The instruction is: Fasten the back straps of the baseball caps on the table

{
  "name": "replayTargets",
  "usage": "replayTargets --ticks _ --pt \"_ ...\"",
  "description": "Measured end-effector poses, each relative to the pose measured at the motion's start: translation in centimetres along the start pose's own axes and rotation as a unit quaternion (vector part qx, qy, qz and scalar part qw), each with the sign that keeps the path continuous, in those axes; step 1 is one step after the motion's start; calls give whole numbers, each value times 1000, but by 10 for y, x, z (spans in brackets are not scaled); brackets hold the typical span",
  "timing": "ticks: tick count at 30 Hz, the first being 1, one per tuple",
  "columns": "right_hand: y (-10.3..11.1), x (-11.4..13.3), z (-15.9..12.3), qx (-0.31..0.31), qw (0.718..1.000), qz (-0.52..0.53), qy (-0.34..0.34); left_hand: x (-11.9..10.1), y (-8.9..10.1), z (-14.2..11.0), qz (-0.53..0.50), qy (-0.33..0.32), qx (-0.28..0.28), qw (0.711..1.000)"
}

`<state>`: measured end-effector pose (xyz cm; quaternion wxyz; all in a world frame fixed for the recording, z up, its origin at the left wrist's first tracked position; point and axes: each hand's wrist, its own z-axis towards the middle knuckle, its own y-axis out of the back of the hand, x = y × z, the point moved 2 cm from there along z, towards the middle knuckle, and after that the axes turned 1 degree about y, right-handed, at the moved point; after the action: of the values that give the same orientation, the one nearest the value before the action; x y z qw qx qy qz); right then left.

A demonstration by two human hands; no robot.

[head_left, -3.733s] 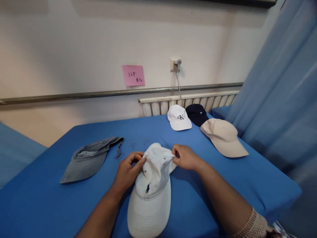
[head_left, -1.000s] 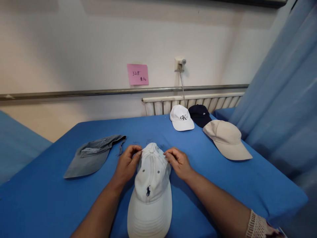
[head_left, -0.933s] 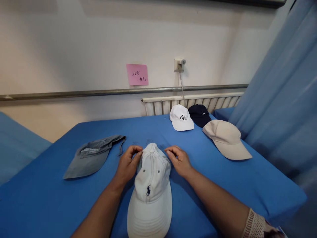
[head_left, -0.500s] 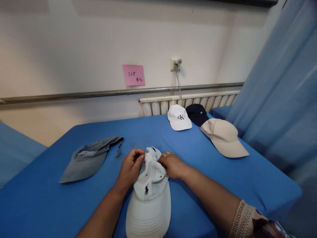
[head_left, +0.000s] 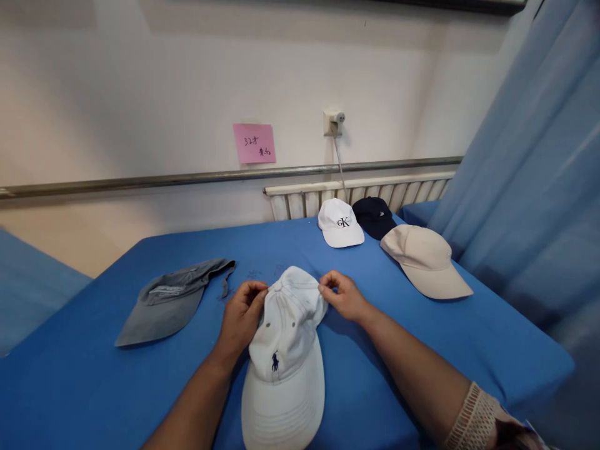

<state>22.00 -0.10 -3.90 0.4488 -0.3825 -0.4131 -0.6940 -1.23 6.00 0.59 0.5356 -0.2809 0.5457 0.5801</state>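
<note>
Pinching the crown of a pale baseball cap (head_left: 288,340) from both sides, the two hands work low in the middle of the view; the left hand (head_left: 241,315) has its thumb and forefinger closed on the fabric at the left of the crown, its other fingers curled and partly hidden; the right hand (head_left: 345,297) nips the opposite side between thumb and forefinger, the remaining fingers folded behind. The cap rests on the blue-covered surface (head_left: 370,375), brim toward the wearer, its near edge right at the bottom of the view; the crown hides its back, while a dark horse-and-rider emblem (head_left: 275,360) shows in front.

To the left lies a grey cap (head_left: 164,306), loose strap trailing, the lettering on its patch unreadable; at the far right stand a white cap (head_left: 340,225) with a dark monogram, a navy cap (head_left: 372,215) partly covered by its neighbours, its small mark too tiny to read, and a beige cap (head_left: 424,259) with only a faint mark on its crown.

Dark smudges (head_left: 254,274) on the cover are hard to make out; the left forearm and the right sleeve (head_left: 473,419) are cut off below.
</note>
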Motion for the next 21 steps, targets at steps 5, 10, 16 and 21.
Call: replayTargets --ticks 5,10,16,21 --pt "0 -12 0 -8 997 60 -51 -3 7 3 2 8 -36 999" --pt "0 -18 -1 -4 996 -3 -88 2 12 4 16 10 -48 999" --pt "1 -23 -4 7 991 -69 -113 1 30 2 93 35 -54 994" --pt "-1 -26 -6 14 991 -71 -116 0 35 -6 168 91 119 974"
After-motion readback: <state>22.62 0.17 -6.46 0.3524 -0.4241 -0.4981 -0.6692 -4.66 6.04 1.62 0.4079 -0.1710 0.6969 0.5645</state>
